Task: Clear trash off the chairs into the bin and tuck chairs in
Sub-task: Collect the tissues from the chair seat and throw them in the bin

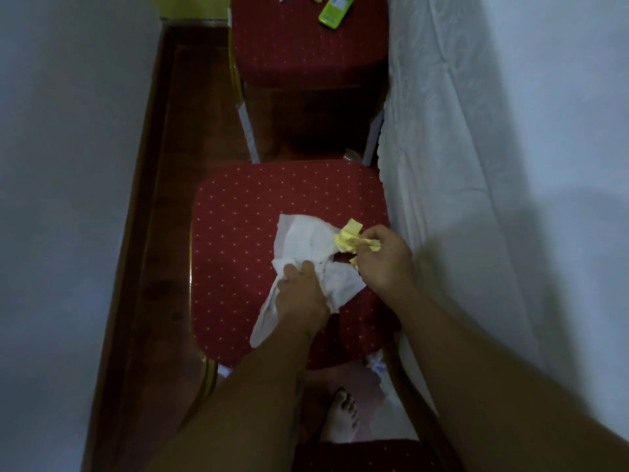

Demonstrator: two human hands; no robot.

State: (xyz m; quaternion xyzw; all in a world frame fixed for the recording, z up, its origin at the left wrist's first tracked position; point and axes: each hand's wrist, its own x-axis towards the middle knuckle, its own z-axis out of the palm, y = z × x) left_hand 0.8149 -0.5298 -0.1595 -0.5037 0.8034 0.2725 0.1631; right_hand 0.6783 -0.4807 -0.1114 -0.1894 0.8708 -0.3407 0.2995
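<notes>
Beyond, far chair (306,46), top cropped, seemingly littered.

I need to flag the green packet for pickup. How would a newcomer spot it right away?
Find the far red chair seat at the top of the view, beyond the near chair seat where both hands are gathering paper. The green packet lies flat near that far seat's right side, by the white tablecloth. It is the only bright lime-green thing; the scraps beside it are white and yellow.
</notes>
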